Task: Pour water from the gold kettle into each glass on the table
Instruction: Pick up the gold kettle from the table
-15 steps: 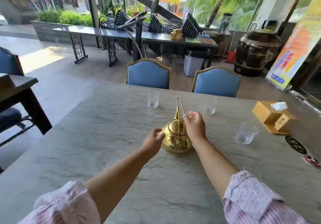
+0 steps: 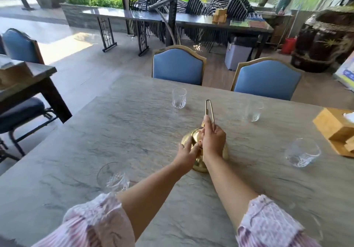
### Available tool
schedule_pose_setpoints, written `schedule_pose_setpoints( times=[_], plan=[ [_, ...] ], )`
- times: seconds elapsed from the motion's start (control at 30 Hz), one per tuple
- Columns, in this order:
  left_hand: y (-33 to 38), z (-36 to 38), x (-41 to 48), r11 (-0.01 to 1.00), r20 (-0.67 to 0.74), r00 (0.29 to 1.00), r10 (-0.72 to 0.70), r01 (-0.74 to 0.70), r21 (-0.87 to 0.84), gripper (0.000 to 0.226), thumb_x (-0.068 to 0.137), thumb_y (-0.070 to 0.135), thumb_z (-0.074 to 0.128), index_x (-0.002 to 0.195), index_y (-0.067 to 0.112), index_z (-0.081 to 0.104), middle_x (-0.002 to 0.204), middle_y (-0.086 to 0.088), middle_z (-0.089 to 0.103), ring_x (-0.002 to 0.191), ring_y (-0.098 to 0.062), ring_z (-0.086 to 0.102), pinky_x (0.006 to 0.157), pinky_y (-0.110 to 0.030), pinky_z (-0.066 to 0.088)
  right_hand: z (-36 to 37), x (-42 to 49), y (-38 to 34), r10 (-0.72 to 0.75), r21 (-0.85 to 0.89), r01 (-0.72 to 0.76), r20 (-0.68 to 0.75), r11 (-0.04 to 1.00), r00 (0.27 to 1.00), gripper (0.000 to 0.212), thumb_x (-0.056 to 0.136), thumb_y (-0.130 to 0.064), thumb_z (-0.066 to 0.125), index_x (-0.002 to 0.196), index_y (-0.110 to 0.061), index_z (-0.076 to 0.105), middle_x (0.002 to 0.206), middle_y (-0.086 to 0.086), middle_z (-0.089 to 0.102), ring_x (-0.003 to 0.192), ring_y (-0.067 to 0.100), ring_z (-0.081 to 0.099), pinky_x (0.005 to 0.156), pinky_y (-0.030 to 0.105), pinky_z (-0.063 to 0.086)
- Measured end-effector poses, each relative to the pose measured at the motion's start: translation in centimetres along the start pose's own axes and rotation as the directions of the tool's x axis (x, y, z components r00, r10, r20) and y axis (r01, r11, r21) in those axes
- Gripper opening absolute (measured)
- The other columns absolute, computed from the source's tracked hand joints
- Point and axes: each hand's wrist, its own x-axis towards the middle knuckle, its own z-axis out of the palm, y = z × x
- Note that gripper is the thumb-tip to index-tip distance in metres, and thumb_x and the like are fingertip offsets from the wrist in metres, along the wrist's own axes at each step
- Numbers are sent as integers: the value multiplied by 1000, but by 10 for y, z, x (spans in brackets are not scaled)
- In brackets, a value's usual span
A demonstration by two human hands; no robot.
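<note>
Our right hand (image 2: 213, 139) closes around the gold kettle (image 2: 199, 165) handle; our left hand (image 2: 186, 155) cups its side, fingers loosely curled on the metal.

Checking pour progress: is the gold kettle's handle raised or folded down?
Raised. The kettle sits on the table, its handle upright, gripped low by the right hand.

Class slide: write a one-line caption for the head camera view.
Both hands on the gold kettle: right hand grips its handle, left hand touches the lid, four glasses around.
</note>
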Motion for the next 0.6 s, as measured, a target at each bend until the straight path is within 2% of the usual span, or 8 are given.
schedule_pose_setpoints(
  times=[0.07, 0.23, 0.37, 0.5, 0.53, 0.6],
  plan=[
    [2, 0, -4, 998, 9, 1000, -26, 25, 55, 62, 96, 48, 33, 150, 29, 10, 159, -12, 4, 146, -29, 8, 115, -43, 12, 1, -3, -2, -24, 6, 24, -40, 1000, 999, 45, 87, -42, 61, 52, -16, 52, 49, 2, 53, 52, 21, 51, 61, 39, 47],
    [6, -1, -24, 989, 63, 992, -112, 105, 107, 68, 95, 51, 35, 150, 28, 3, 159, -16, -2, 146, -33, 8, 115, -42, 13, -14, -14, -1, -74, 21, 74, 1, 997, 997, 49, 84, -37, 65, 46, -14, 43, 45, 5, 43, 49, 22, 41, 53, 37, 37],
    [9, -2, -59, 976, 111, 982, -152, 131, 177, 70, 94, 53, 34, 151, 24, 4, 158, -18, 11, 144, -34, 17, 116, -44, 17, -35, -39, -3, -72, 39, 70, 61, 997, 996, 48, 83, -34, 66, 47, -15, 42, 45, 2, 39, 47, 19, 36, 52, 34, 31],
    [17, -13, -114, 970, 195, 970, -145, 101, 219, 70, 97, 47, 35, 151, 23, -2, 157, -15, 16, 143, -29, 21, 111, -37, 22, -61, -72, -17, -67, 47, 60, 145, 997, 987, 46, 86, -27, 66, 50, -15, 41, 46, 0, 36, 44, 14, 31, 45, 27, 26],
    [18, -16, -130, 967, 215, 967, -139, 85, 241, 70, 97, 47, 36, 150, 23, -1, 158, -14, 15, 143, -29, 20, 111, -38, 22, -67, -82, -23, -68, 52, 60, 172, 997, 983, 46, 86, -26, 66, 50, -16, 40, 43, -3, 36, 40, 11, 31, 42, 24, 26],
    [15, -25, -157, 941, 218, 967, -132, 53, 334, 71, 95, 51, 38, 150, 27, -1, 160, -10, -4, 145, -33, 12, 113, -44, 17, -79, -103, -37, -40, 62, 26, 232, 998, 972, 45, 87, -24, 66, 51, -17, 40, 37, -11, 35, 32, 4, 28, 35, 17, 25]
  ],
)
